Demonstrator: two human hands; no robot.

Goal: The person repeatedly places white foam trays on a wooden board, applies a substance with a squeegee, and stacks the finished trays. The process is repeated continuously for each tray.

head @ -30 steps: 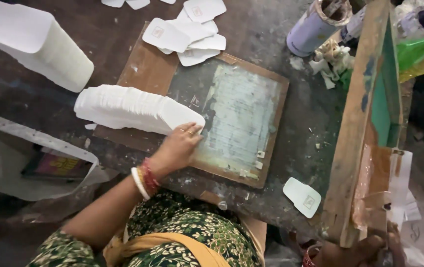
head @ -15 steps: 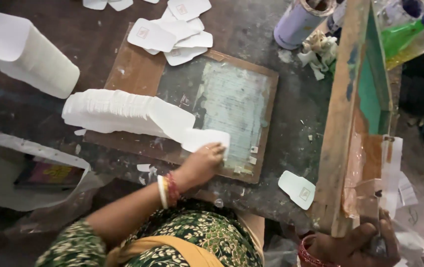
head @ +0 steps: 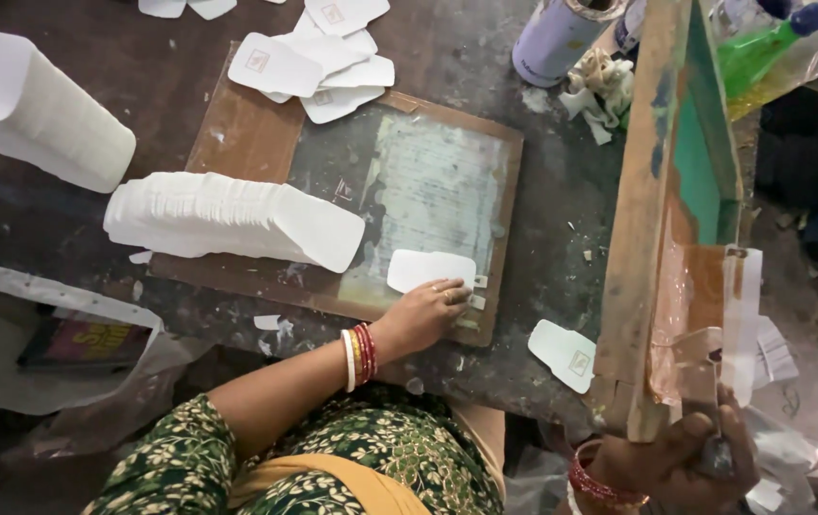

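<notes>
Left hand (head: 420, 317) has slid the white card (head: 431, 269) from the stack (head: 227, 217) onto the glass plate (head: 447, 191) at centre, fingers flat pressing it; right hand (head: 673, 465) is gripping the wooden screen frame (head: 640, 219), lower right.

A dark, stained, paint-flecked table (head: 65, 238) fills the view, paper scraps strewn across it. Clear plastic sheeting (head: 56, 381) hangs off its near left edge. Dim floor (head: 809, 315) shows past the right edge.
</notes>
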